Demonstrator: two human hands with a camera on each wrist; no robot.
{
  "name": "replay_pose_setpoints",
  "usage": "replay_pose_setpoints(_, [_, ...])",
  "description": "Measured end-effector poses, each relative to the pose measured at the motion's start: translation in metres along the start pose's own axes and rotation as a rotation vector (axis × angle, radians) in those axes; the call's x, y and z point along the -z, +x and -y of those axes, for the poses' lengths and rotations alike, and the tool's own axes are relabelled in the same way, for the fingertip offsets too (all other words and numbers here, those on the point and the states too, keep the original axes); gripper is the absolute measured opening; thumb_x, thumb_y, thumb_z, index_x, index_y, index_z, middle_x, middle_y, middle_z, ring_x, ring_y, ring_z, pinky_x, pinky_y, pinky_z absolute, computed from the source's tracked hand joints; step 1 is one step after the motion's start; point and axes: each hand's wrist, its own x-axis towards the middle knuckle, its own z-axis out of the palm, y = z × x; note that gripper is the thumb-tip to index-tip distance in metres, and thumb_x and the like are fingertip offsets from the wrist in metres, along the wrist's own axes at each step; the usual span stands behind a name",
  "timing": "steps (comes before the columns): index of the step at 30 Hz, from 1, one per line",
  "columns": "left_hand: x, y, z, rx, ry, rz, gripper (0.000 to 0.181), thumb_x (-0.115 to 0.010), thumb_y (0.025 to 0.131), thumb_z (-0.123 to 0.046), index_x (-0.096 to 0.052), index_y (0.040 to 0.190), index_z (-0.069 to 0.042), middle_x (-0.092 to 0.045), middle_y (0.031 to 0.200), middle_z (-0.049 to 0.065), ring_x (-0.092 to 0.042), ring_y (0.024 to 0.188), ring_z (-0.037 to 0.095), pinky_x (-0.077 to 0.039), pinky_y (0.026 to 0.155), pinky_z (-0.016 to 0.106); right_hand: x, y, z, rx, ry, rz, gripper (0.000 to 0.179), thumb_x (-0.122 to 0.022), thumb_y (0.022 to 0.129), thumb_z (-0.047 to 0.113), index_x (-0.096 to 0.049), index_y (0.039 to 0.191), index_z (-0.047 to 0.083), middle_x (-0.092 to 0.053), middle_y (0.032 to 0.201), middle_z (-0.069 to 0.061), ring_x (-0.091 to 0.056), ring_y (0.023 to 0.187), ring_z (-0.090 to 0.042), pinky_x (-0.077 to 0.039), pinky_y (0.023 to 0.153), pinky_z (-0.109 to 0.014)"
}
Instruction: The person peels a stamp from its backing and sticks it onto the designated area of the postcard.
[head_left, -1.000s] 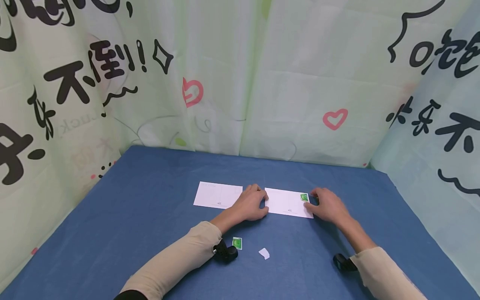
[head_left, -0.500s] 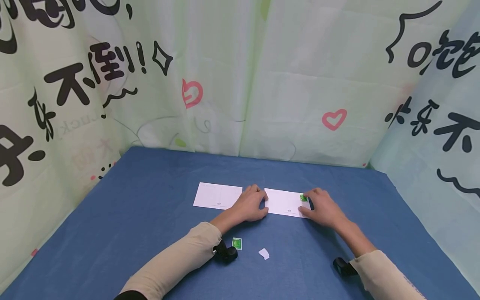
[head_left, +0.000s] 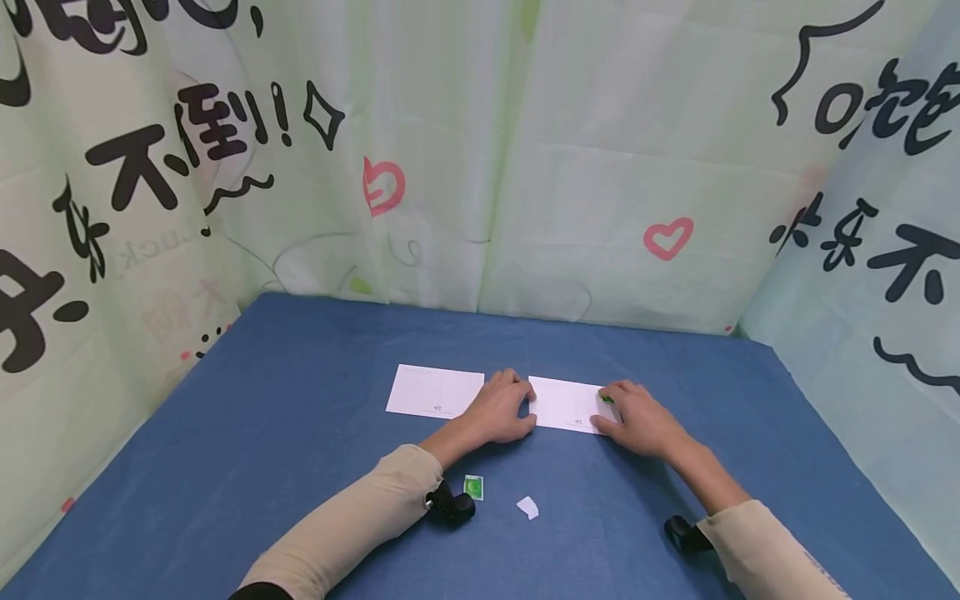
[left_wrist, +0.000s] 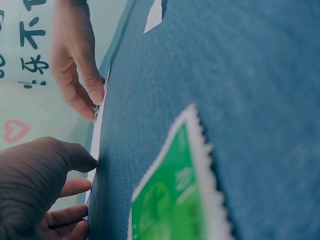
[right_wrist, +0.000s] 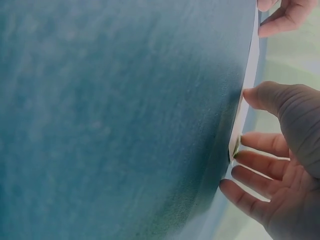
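A white envelope-like card point(head_left: 561, 405) lies flat on the blue cloth, with a green stamp point(head_left: 607, 399) at its upper right corner. My right hand point(head_left: 647, 418) has its thumb and extended fingers on the card's right end, and the fingers partly cover that stamp. At the card's left edge, the thumb and fingertips of my left hand point(head_left: 501, 407) touch it. A second white card point(head_left: 435, 390) lies to the left, its right end behind my left hand. A loose green stamp point(left_wrist: 170, 200) with a toothed edge rests on the cloth near my left wrist.
On the blue table point(head_left: 337, 333), a torn white paper scrap point(head_left: 528, 507) lies right of the loose stamp. A pale printed curtain point(head_left: 570, 167) surrounds the back and sides. Each wrist carries a small black camera.
My right hand has slid left from the card's right edge, and its fingers have come over the stamp at the corner. My left hand has stayed in place.
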Motion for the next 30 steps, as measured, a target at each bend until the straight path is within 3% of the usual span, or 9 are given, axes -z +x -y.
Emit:
replay_pose_setpoints(13, [-0.0007, 0.0006, -0.0001, 0.002, -0.001, -0.005, 0.03, -0.067, 0.097, -0.028, -0.071, 0.121, -0.011, -0.059, 0.129, 0.01, -0.053, 0.119, 0.025, -0.045, 0.099, 0.039, -0.0025, 0.0005, -0.0008, -0.011, -0.025, 0.03, 0.047, -0.066, 0.099, 0.031, -0.062, 0.129, -0.005, -0.059, 0.13, -0.027, -0.056, 0.121, -0.045, -0.046, 0.099, -0.061])
replay_pose_setpoints(30, [-0.0015, 0.0, -0.0005, 0.015, -0.01, 0.002, 0.029, -0.066, 0.098, -0.029, -0.07, 0.121, -0.012, -0.058, 0.129, 0.01, -0.053, 0.119, 0.024, -0.045, 0.099, 0.039, -0.0021, -0.003, 0.0029, -0.006, -0.038, 0.008, 0.045, -0.068, 0.098, 0.029, -0.063, 0.125, -0.007, -0.061, 0.126, -0.027, -0.059, 0.117, -0.043, -0.048, 0.098, -0.059])
